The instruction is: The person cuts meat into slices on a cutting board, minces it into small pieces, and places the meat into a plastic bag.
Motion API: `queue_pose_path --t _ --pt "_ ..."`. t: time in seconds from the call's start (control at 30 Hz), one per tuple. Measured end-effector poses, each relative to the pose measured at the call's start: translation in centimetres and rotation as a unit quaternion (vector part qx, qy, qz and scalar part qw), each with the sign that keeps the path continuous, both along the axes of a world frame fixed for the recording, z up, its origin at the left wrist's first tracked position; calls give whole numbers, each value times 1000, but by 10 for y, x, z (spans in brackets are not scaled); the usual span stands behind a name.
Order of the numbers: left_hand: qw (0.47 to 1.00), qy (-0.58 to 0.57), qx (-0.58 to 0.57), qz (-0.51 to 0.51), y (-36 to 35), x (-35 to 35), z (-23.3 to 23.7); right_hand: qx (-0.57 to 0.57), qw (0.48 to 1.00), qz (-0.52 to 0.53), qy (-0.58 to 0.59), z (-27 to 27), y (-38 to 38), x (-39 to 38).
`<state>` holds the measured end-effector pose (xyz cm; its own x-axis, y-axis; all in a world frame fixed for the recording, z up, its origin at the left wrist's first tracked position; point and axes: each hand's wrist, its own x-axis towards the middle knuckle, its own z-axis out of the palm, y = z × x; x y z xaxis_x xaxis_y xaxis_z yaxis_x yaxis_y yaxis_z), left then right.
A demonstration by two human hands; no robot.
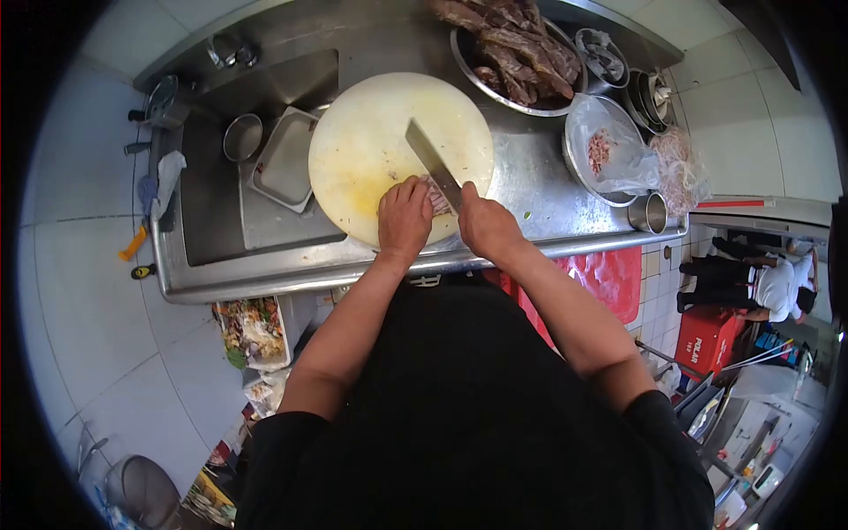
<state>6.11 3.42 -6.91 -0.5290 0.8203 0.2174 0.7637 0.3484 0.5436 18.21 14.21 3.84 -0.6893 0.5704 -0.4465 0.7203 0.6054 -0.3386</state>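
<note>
Slicing in progress: piece of meat [435, 196] lies at the near edge of the round chopping board [371, 146], between the two hands.

My read on doing it well:
- curl the left fingertips back so the knuckles guide the blade, not the tips
- blade square to the board, thin even slices, walk the left hand back after each cut
- the meat sits close to the board rim, so I'd slide it toward the centre for more support

Hands:
- left hand [405, 216]: curled, palm down, pressing on the meat; fingertips hidden under the knuckles
- right hand [484, 223]: closed around the cleaver [431, 162] handle, blade angled up-left across the board, heel touching the meat beside the left hand

Around it: the board rests on the steel counter [530, 190]. A bowl of meat strips [517, 53] sits behind the board, a bag-lined bowl [609, 146] to the right, and an empty tray [284, 159] to the left.
</note>
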Motion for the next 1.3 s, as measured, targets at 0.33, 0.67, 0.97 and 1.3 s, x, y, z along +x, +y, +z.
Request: queue_pose_path --t 0.33,0.67,0.97,1.3 --pt "1000 16 -26 -5 5 -6 0 -2 999 30 -28 42 -33 40" --pt "1000 19 0 -4 4 -4 1 -46 998 7 -47 12 -25 35" --pt "1000 22 4 -1 4 -4 0 -12 1000 17 12 22 -11 20" --pt "1000 2 -30 -3 5 -7 -4 -70 996 20 -52 32 -25 40"
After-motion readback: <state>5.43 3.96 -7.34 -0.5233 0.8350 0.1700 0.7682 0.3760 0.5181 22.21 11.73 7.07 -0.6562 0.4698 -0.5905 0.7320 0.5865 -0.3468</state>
